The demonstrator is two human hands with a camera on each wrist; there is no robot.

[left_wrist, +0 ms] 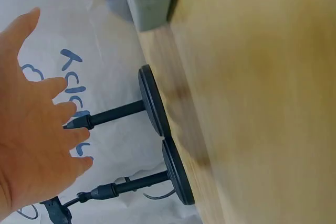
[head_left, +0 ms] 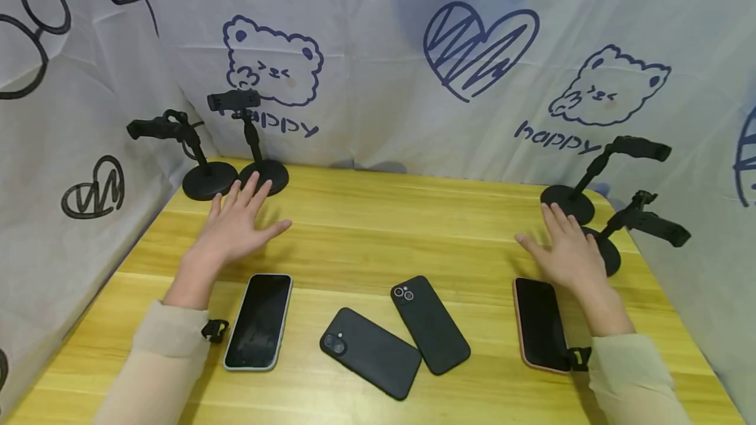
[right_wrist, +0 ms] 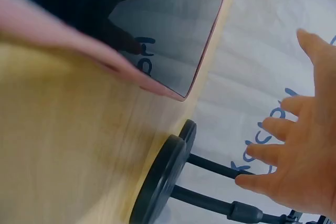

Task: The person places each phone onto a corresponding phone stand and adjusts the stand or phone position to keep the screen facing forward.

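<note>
I have the left hand (head_left: 235, 229) and the right hand (head_left: 569, 254) splayed wide, holding nothing, each near 2 black, round-based stands (head_left: 208, 179) on the yellow wooden table (head_left: 378, 235). I judge this a reaching step; gripping would call for curling inward.

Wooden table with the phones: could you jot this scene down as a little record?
Surface: wooden table
Left hand: spread, holding nothing, near two left stands
Right hand: spread, holding nothing, near two right stands
Screen up: pale-edged phone, pink-edged phone
Back up, between those: lower black phone, upper black phone
Backdrop: pale sheet with drawings
</note>
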